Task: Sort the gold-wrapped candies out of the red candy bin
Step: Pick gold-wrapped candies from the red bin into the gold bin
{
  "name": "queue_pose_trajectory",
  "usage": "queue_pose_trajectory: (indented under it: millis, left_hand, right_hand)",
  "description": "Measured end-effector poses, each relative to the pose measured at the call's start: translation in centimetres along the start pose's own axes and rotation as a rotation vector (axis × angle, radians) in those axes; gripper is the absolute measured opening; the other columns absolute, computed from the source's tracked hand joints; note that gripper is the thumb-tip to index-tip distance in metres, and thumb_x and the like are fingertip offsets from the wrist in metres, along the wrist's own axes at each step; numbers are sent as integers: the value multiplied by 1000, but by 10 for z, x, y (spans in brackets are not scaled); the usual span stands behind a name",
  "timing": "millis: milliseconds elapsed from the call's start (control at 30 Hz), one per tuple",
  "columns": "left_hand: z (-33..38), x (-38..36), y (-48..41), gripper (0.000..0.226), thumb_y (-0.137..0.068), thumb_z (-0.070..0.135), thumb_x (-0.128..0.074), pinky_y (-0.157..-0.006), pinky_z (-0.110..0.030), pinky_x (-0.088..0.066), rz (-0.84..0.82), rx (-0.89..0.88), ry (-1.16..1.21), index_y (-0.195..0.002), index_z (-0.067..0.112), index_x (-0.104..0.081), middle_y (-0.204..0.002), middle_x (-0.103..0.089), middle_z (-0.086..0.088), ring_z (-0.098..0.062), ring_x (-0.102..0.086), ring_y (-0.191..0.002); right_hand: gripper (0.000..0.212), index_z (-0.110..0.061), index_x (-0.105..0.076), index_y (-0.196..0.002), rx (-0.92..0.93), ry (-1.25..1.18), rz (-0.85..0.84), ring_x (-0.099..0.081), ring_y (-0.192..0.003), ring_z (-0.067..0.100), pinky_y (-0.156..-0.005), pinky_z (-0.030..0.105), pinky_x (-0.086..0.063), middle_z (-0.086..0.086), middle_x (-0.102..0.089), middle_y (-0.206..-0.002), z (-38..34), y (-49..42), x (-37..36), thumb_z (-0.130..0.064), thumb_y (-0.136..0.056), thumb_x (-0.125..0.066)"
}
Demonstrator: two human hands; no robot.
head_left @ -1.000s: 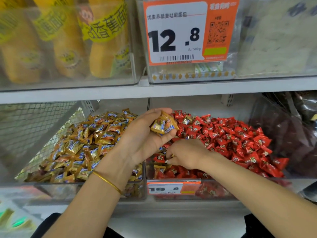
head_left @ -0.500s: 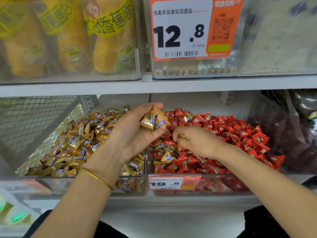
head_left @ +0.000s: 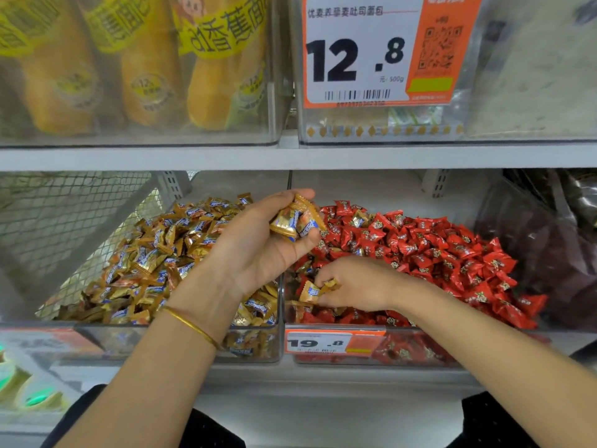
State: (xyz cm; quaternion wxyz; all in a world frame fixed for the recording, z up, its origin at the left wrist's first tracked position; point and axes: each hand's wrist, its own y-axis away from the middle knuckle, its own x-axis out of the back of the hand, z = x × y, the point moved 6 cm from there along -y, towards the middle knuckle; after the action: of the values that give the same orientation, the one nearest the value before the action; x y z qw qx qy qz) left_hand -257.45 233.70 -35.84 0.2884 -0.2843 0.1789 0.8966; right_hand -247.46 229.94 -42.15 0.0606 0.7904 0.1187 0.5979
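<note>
Nearest: two bare forearms reach up and fwd from bottom edge. Thin gold bangle (head_left: 190,324) on left wrist.

Front of lower shelf: two clear bins side by side, touching. Gold bin (head_left: 161,342) on left, red bin (head_left: 420,350) on right w/ orange-white tag (head_left: 323,342) reading 19.8 on its front wall.

Right grip (head_left: 358,284): low in front-left corner of red bin, knuckles up, fingers curled, pinching one gold candy (head_left: 311,291) by its wrapper, just above the red pile. More gold wrappers lie right beside it at the bin's left wall.

Left grip (head_left: 258,247): higher, palm turned up, over the line btw the two bins. Fingers and thumb curl round a small clutch (head_left: 297,219) of gold candies, blue print on wrappers. Exact count unclear.

Behind: gold pile (head_left: 161,253) heaped high, sloping up to the back. Red candies (head_left: 436,253) heaped likewise; one stray gold piece (head_left: 357,218) shows near the back-left of the red heap. Wire mesh panel (head_left: 64,221) far left. Dark-wrapped goods (head_left: 549,247) in next bin on right, blurred.

Above: grey shelf edge (head_left: 290,156). Top row has clear bins w/ yellow packs (head_left: 210,76) on left, big tag (head_left: 371,50) reading 12.8 at centre.
</note>
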Motion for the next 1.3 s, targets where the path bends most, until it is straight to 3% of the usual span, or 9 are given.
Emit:
queue_pose_trajectory:
  millis: [100,200,300,567,767,1000,1133,1233,1300]
  left_hand:
    - [-1,0,-1,27,-96,14,-42,-47,-23,-50,5,16,24,-88,2,-64,-79,-56,-12,-20,-53,-77]
    - [-2,1,-1,26,-96,14,-42,-47,-23,-50,3,21,34,-88,2,-64,-78,-57,-12,-20,-53,-77]
    - [0,3,1,25,-96,15,-43,-47,-23,-50,-7,29,46,-89,2,-63,-78,-57,-12,-19,-53,-76]
    - [11,16,3,24,-96,16,-44,-47,-22,-50,25,15,67,-91,3,-64,-77,-59,-11,-18,-56,-74]
    - [23,54,5,21,-97,17,-47,-49,-20,-49,236,-58,114,-89,6,-63,-80,-56,-8,-15,-52,-70]
    - [62,108,12,25,-99,27,-42,-62,-26,-46,418,-221,109,-88,11,-57,-80,-56,-4,-14,-54,-71]
    - [83,113,13,54,-98,47,-30,-103,-34,-34,307,-306,-8,-137,13,-43,-140,-46,-10,-17,-44,-124]
    - [93,111,17,49,-98,40,-25,-114,-38,-16,258,-363,-195,-143,23,-35,-152,-32,-1,-14,-29,-138]
    - [93,113,17,49,-97,34,-26,-116,-38,-10,269,-388,-287,-145,25,-32,-152,-31,4,-11,-26,-140]
  right_hand:
    - [34,-21,-61,-119,-74,23,10,-54,-92,16,-74,29,-46,-8,-61,-96,1,-4,-3,-40,-91,-55]
    - [34,-20,-61,-118,-101,-126,7,-46,-60,8,-54,25,-37,-9,-58,-82,6,-5,-4,-37,-89,-61]
    - [39,-15,-57,-122,-152,-478,32,-44,-43,11,-49,24,-38,6,-64,-107,16,-1,4,-30,-87,-66]
    - [24,-24,-60,-105,-289,-1072,165,-40,-38,8,-40,17,-27,-5,-59,-74,44,25,29,-24,-83,-70]
    - [13,-18,-66,-85,-89,-1501,184,-36,-37,9,-38,18,-20,5,-53,-78,9,41,54,-24,-73,-68]
    - [9,-20,-56,-92,-85,-1046,116,-45,-38,6,-33,14,-31,2,-58,-85,-89,-27,71,-26,-90,-62]
    - [52,-22,-43,-134,-149,-823,80,-60,-90,14,-61,20,-48,4,-53,-117,-113,-67,75,-44,-89,-58]
    - [59,-17,-34,-144,-99,-853,0,-31,-137,19,-109,37,-35,2,-29,-153,-112,-72,72,-40,-93,-52]
    - [54,-9,-31,-144,-95,-971,66,-31,-137,20,-111,38,-34,6,-24,-155,-102,-66,74,-19,-95,-52]
